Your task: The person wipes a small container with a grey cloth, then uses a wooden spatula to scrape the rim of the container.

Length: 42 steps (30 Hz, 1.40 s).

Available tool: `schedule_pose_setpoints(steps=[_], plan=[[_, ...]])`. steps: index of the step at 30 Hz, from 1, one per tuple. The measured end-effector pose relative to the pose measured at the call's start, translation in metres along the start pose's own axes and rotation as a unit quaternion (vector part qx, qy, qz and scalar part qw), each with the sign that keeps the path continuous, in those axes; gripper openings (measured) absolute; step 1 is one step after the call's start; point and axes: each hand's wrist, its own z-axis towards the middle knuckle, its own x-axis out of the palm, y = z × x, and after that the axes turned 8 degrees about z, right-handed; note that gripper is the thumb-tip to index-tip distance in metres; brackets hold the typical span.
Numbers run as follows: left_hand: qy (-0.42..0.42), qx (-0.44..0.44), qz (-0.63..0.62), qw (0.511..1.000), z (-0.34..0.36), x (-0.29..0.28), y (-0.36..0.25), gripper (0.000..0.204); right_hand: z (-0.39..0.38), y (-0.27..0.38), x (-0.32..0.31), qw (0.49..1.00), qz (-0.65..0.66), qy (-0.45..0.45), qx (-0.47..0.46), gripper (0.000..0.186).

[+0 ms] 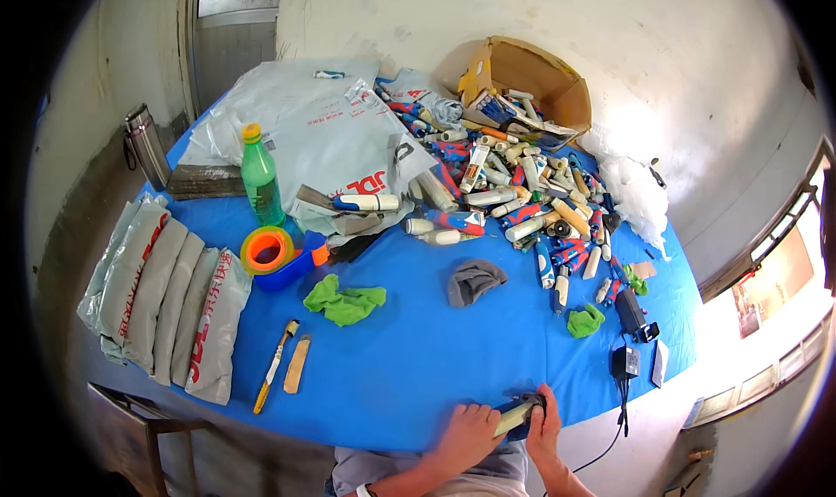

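Note:
Close to the table's front edge, my left hand is closed round one end of a cream-coloured, handle-shaped piece. My right hand grips its other end, where something dark, perhaps a cloth, wraps or covers it; I cannot tell which. Similar cream, blue and red handle-shaped pieces lie in a large pile at the back right of the blue-covered table. A crumpled grey cloth rests ahead of my hands. Green cloths lie to the left and to the right.
Packed grey mailer bags line the left edge. A green bottle, a blue tape dispenser, a yellow-handled tool and a flat brown strip are nearby. A cardboard box stands behind; a corded adapter hangs right.

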Motion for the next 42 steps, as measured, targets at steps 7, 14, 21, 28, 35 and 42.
schedule_pose_setpoints(steps=[7, 14, 21, 28, 35, 42], plan=[[-0.03, 0.007, -0.008, 0.999, -0.003, -0.008, 0.003, 0.03, 0.012, 0.009, 0.01, 0.999, -0.049, 0.019, -0.014, 0.033], [-0.066, 0.015, 0.001, 0.998, -0.005, -0.002, 0.005, 0.031, 0.01, 0.008, 0.023, 0.997, -0.065, -0.023, -0.018, 0.033], [-0.05, 0.014, -0.004, 0.999, -0.005, 0.013, 0.006, 0.03, 0.01, 0.014, 0.033, 0.996, -0.068, -0.053, -0.013, 0.033], [-0.051, 0.016, -0.023, 0.998, -0.003, 0.004, 0.009, 0.029, 0.012, 0.016, 0.038, 0.991, -0.115, -0.057, -0.037, 0.03], [-0.085, -0.006, 0.054, 0.995, -0.016, 0.039, -0.001, 0.027, 0.01, 0.015, 0.039, 0.989, -0.129, -0.056, -0.034, 0.031], [-0.062, -0.046, -0.052, 0.996, -0.013, 0.023, -0.004, 0.022, 0.009, 0.016, 0.038, 0.989, -0.128, -0.07, -0.041, 0.031]])
